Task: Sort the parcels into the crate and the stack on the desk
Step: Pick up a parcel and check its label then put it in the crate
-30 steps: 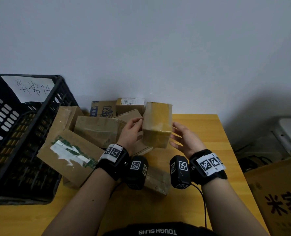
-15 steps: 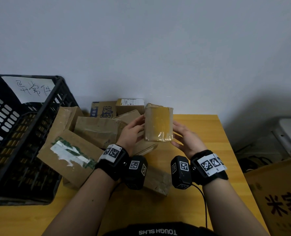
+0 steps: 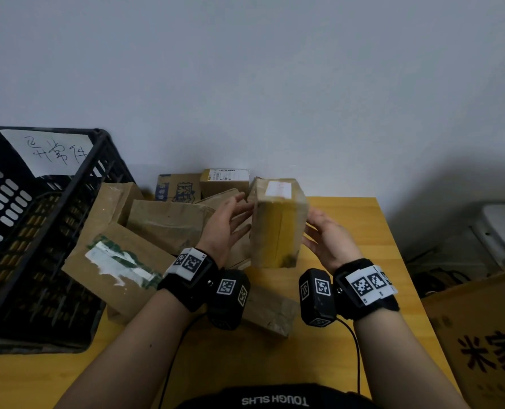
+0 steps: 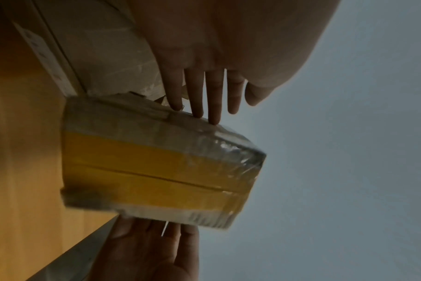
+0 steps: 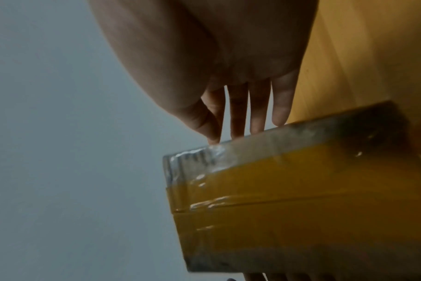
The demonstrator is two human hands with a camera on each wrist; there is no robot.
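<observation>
Two-hand grip, one taped parcel (image 3: 277, 222)

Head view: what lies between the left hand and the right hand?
In the head view, the yellow-taped parcel stands upright between the left hand and right hand, straight fingers touching its sides; both wrist views show it too.

Yellow-taped parcel (image 3: 277, 222) upright, raised above desk (image 3: 363, 231); brown parcels (image 3: 168, 225) piled beside black crate (image 3: 38, 231).
</observation>
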